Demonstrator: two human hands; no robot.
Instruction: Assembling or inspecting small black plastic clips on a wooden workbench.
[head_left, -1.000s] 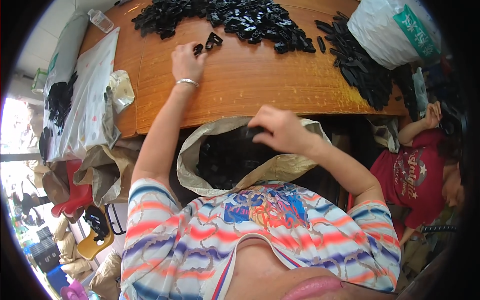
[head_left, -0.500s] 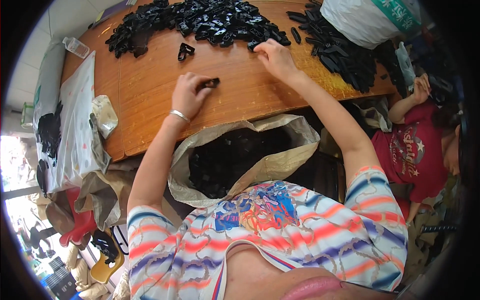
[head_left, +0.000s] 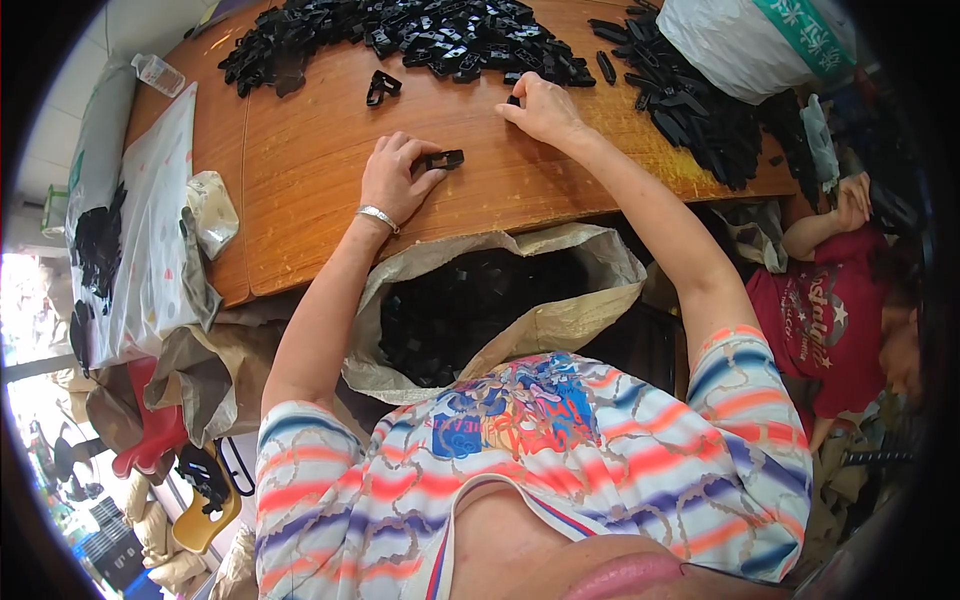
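My left hand (head_left: 398, 180), with a silver bracelet at the wrist, holds a black plastic part (head_left: 447, 160) between thumb and fingers, low over the wooden table (head_left: 330, 180). The part is oblong with an opening in it. To the right and a bit farther off, my right hand (head_left: 543, 110) pinches a small black piece (head_left: 514, 101), mostly hidden by the fingers. It is just in front of a big heap of glossy black plastic parts (head_left: 440, 38). A V-shaped black part (head_left: 382, 88) lies alone left of my right hand.
An open woven sack (head_left: 560, 335) holding black parts stands between me and the table edge. Long black strips (head_left: 690, 120) are piled at right beside a white bag (head_left: 735, 50). A clear bottle (head_left: 158, 74) stands far left. Another person (head_left: 835, 310) sits at right.
My left hand has shifted right with the black part, which shows more of its length. My right hand has drawn slightly back from the heap with a small piece pinched. The view has tilted slightly.
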